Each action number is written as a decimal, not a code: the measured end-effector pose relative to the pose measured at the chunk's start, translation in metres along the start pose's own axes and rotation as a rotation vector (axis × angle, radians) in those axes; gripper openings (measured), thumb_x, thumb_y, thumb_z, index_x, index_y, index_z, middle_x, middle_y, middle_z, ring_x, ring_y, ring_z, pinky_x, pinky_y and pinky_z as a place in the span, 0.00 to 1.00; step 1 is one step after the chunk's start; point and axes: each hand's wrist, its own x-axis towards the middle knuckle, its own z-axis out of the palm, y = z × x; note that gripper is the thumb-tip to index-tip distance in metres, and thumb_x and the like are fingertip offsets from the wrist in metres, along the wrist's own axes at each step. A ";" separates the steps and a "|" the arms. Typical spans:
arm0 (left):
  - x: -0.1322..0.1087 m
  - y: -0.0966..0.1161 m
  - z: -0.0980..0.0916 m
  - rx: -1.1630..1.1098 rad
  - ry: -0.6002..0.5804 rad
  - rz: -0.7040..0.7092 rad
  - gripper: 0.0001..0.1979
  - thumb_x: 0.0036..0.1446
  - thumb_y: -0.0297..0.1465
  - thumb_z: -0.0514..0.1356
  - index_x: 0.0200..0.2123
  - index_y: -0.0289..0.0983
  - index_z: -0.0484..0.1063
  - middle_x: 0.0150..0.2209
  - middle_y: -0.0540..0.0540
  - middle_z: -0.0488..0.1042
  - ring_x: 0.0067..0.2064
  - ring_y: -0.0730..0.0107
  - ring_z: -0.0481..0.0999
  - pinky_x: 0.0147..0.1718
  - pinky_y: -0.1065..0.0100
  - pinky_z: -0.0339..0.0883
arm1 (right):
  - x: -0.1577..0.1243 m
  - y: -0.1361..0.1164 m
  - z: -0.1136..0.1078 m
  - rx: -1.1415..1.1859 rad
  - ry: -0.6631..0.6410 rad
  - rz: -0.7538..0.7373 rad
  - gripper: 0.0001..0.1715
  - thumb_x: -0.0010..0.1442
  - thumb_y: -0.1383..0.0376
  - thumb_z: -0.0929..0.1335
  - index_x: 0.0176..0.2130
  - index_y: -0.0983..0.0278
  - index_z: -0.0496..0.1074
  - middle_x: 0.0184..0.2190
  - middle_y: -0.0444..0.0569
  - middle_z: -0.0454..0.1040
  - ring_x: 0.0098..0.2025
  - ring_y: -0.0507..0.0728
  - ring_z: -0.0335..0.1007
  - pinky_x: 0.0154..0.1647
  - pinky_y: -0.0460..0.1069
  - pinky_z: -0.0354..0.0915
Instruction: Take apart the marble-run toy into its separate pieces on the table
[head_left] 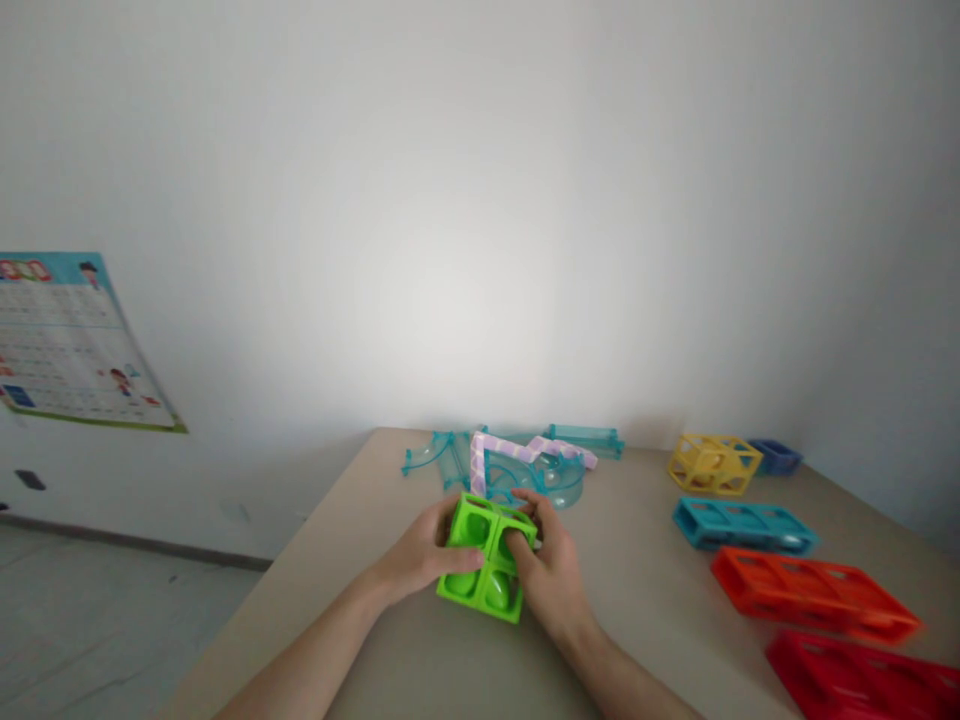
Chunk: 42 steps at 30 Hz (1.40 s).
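Observation:
Both my hands grip a bright green plastic block (484, 556) with four open cells, resting on the beige table (645, 590) in front of me. My left hand (416, 555) wraps its left side, thumb across the front. My right hand (551, 570) clasps the right side, fingers curled over the top edge. Just behind the block lie transparent teal curved track pieces (450, 455) and a lilac zigzag track piece (517, 452).
Along the right of the table lie a yellow frame block (714, 463), a small blue piece (776, 457), a long teal frame (742, 525), an orange frame (814, 592) and a red frame (862, 680). A white wall stands behind; a poster (71, 345) hangs at left above the floor.

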 end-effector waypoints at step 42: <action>0.008 -0.006 0.025 0.001 0.171 0.131 0.26 0.42 0.32 0.71 0.46 0.37 0.70 0.38 0.45 0.77 0.40 0.59 0.77 0.39 0.61 0.72 | -0.002 -0.004 -0.006 0.320 -0.091 0.014 0.20 0.62 0.51 0.65 0.48 0.59 0.68 0.44 0.48 0.76 0.46 0.60 0.73 0.45 0.51 0.69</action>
